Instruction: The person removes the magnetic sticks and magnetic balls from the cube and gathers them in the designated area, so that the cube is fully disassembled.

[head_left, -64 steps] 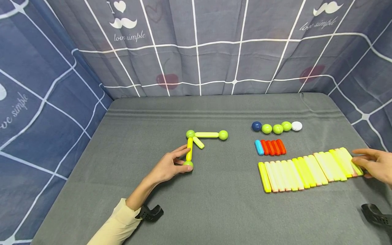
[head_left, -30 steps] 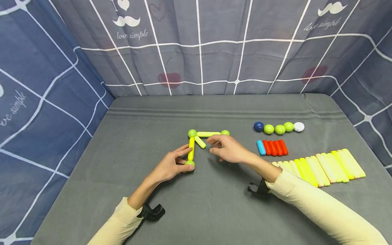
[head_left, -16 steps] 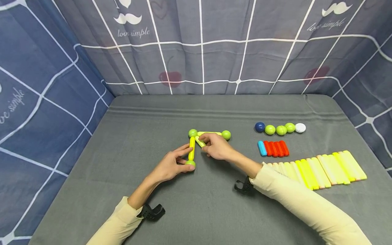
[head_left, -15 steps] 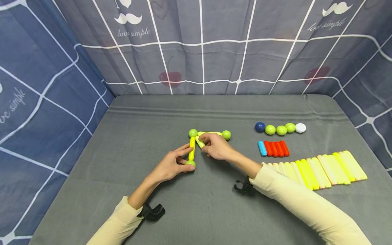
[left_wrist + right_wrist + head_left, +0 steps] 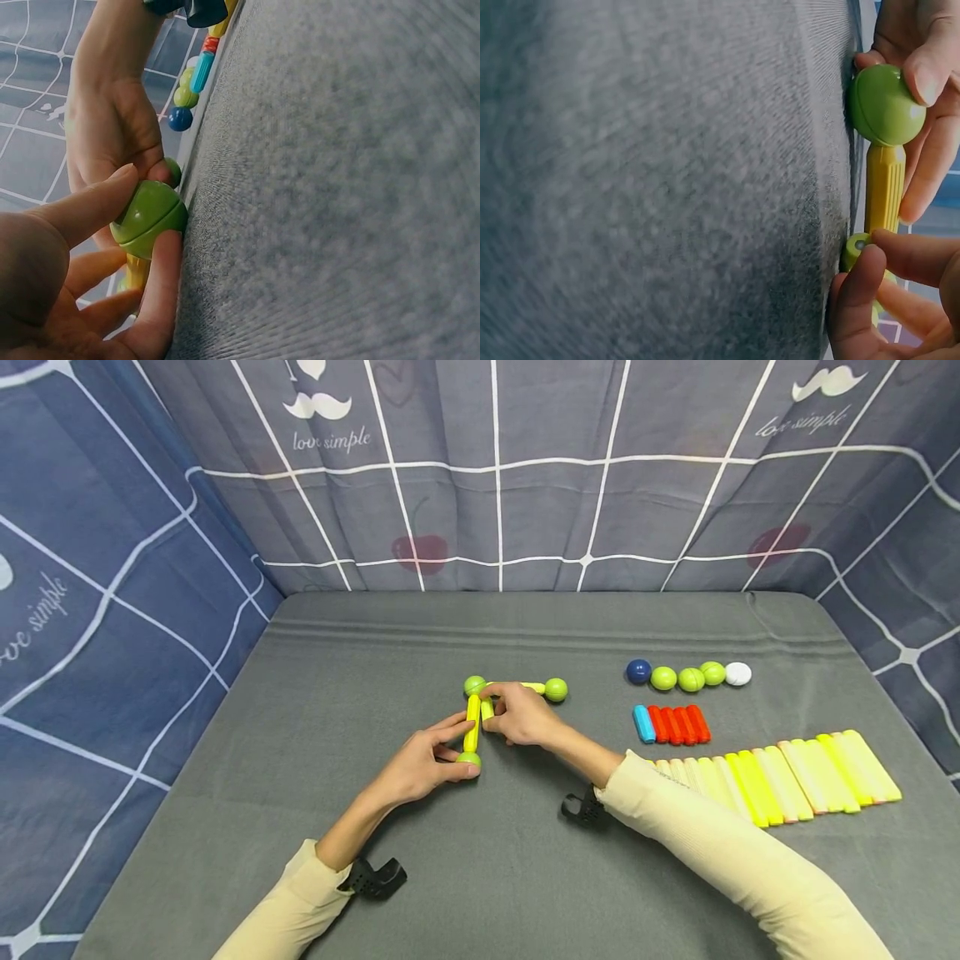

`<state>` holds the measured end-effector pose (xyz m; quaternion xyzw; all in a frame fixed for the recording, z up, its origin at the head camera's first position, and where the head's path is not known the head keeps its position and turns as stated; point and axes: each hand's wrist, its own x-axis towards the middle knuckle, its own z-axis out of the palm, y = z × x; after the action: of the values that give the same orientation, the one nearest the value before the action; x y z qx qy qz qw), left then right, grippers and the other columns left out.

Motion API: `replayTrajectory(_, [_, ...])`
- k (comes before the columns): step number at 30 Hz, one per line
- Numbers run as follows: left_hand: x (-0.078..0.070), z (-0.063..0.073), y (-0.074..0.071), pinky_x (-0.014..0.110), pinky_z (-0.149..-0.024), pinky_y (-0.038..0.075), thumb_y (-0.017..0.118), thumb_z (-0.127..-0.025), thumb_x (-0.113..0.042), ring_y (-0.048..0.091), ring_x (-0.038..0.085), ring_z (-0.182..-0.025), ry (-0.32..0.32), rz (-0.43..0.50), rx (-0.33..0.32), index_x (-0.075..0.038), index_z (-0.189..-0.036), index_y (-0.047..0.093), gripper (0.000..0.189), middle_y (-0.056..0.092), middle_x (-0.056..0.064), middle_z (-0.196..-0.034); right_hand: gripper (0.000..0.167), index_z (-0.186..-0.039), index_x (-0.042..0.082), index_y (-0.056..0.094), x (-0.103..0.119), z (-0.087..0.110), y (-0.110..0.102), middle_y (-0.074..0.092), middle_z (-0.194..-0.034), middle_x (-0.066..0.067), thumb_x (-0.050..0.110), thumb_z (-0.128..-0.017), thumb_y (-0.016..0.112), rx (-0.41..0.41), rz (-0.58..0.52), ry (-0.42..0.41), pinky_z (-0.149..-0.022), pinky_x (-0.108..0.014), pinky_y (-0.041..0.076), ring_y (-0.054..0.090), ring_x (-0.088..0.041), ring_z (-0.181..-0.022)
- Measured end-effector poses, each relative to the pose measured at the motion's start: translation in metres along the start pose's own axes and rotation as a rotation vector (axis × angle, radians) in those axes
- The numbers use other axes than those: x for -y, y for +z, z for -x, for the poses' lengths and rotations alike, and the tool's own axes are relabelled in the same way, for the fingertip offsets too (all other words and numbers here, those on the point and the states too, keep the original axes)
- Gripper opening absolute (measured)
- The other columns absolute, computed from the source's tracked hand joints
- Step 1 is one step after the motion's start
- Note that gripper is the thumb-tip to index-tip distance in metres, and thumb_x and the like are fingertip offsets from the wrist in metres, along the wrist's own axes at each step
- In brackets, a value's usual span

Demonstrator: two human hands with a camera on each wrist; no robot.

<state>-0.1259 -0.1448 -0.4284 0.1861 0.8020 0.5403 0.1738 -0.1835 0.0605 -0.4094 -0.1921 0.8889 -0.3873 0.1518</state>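
Observation:
My left hand [image 5: 416, 767] holds a green ball [image 5: 154, 217] between thumb and fingers, at the near end of a yellow magnetic rod [image 5: 886, 184]. That rod runs away from me to a corner green ball [image 5: 474, 686]. From the corner, a pale yellow rod [image 5: 536, 687], partly behind my right hand, leads right to another green ball [image 5: 556, 690]. My right hand [image 5: 522, 717] pinches a light yellow-green rod [image 5: 487, 708] close beside the yellow one. In the right wrist view this rod's round end [image 5: 852, 251] faces the camera. Whether its far end touches the corner ball is hidden.
At right lie a dark blue ball [image 5: 638, 672], several green balls [image 5: 691, 679] and a white ball [image 5: 738, 674]. Below them are a blue rod [image 5: 643, 724] and several red rods [image 5: 678, 725]. A long row of yellow rods [image 5: 780, 781] is partly covered by the right sleeve.
My right hand has come left from the row of yellow rods and taken hold of the light yellow-green rod. The rod's near end has swung left, towards the yellow rod. My left hand stays put.

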Motion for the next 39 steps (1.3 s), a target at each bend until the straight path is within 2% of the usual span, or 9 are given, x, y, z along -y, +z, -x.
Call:
replayTrajectory(5, [0.000, -0.001, 0.000, 0.028, -0.074, 0.056, 0.079, -0.085, -0.014, 0.065, 0.025, -0.101, -0.013, -0.021, -0.002, -0.001, -0.147, 0.043, 0.073, 0.030, 0.006, -0.159, 0.049, -0.134, 0.000, 0.056, 0.000, 0.002, -0.001, 0.060, -0.078, -0.010, -0.002, -0.087, 0.069, 0.024, -0.011, 0.019, -0.049, -0.030, 0.051, 0.061, -0.020, -0.049])
replayTrajectory(12, [0.000, -0.001, 0.000, 0.029, -0.073, 0.056, 0.079, -0.085, -0.013, 0.065, 0.025, -0.100, -0.019, -0.003, 0.000, -0.001, -0.147, 0.043, 0.073, 0.030, 0.006, -0.159, 0.055, -0.139, -0.001, 0.052, 0.000, 0.005, -0.004, 0.061, -0.076, -0.011, -0.002, -0.087, 0.068, 0.066, -0.043, 0.014, -0.050, -0.031, 0.053, 0.063, -0.021, -0.050])
replayTrajectory(21, [0.000, -0.001, 0.000, 0.029, -0.073, 0.056, 0.079, -0.086, -0.013, 0.065, 0.026, -0.100, -0.011, -0.001, 0.005, -0.001, -0.147, 0.043, 0.072, 0.030, 0.006, -0.159, 0.050, -0.130, 0.000, 0.054, -0.001, 0.010, -0.003, 0.063, -0.072, -0.008, -0.001, -0.084, 0.074, 0.057, -0.091, 0.030, -0.053, -0.031, 0.052, 0.065, -0.020, -0.055])
replayTrajectory(25, [0.000, 0.000, 0.000, 0.029, -0.072, 0.056, 0.079, -0.086, -0.013, 0.066, 0.027, -0.100, 0.000, 0.013, 0.010, 0.001, -0.147, 0.043, 0.072, 0.029, 0.009, -0.159, 0.047, -0.128, 0.001, 0.054, -0.002, 0.015, -0.004, 0.063, -0.073, -0.009, -0.004, -0.085, 0.072, 0.047, -0.178, 0.021, -0.057, -0.033, 0.055, 0.066, -0.023, -0.061])
replayTrajectory(28, [0.000, 0.000, 0.000, 0.029, -0.073, 0.056, 0.079, -0.086, -0.014, 0.065, 0.027, -0.101, -0.002, -0.005, 0.006, 0.000, -0.147, 0.043, 0.072, 0.030, 0.008, -0.159, 0.046, -0.129, 0.001, 0.054, -0.002, 0.019, -0.006, 0.062, -0.077, -0.012, -0.007, -0.085, 0.069, 0.046, -0.258, 0.012, -0.062, -0.036, 0.057, 0.067, -0.026, -0.064])
replayTrajectory(32, [0.000, 0.000, 0.000, 0.029, -0.074, 0.056, 0.080, -0.085, -0.016, 0.064, 0.027, -0.102, -0.010, -0.035, -0.002, -0.002, -0.147, 0.044, 0.073, 0.030, 0.007, -0.159, 0.047, -0.130, 0.001, 0.053, -0.001, 0.027, -0.010, 0.060, -0.089, -0.015, -0.008, -0.085, 0.067, 0.038, -0.305, -0.006, -0.063, -0.038, 0.057, 0.067, -0.026, -0.064])
replayTrajectory(35, [0.001, -0.001, 0.001, 0.029, -0.073, 0.056, 0.080, -0.085, -0.015, 0.064, 0.027, -0.101, -0.010, -0.024, -0.001, -0.002, -0.147, 0.044, 0.073, 0.030, 0.007, -0.159, 0.049, -0.132, -0.001, 0.052, 0.000, 0.035, -0.014, 0.059, -0.097, -0.016, -0.007, -0.086, 0.068, 0.028, -0.331, -0.013, -0.064, -0.041, 0.057, 0.066, -0.027, -0.063])
replayTrajectory(39, [0.002, 0.000, 0.002, 0.029, -0.071, 0.056, 0.080, -0.085, -0.015, 0.065, 0.026, -0.101, -0.007, -0.020, -0.009, -0.002, -0.147, 0.044, 0.073, 0.030, 0.007, -0.159, 0.050, -0.132, -0.001, 0.051, -0.002, 0.045, -0.019, 0.058, -0.100, -0.017, -0.005, -0.086, 0.068, 0.020, -0.400, -0.019, -0.066, -0.044, 0.057, 0.065, -0.030, -0.065])
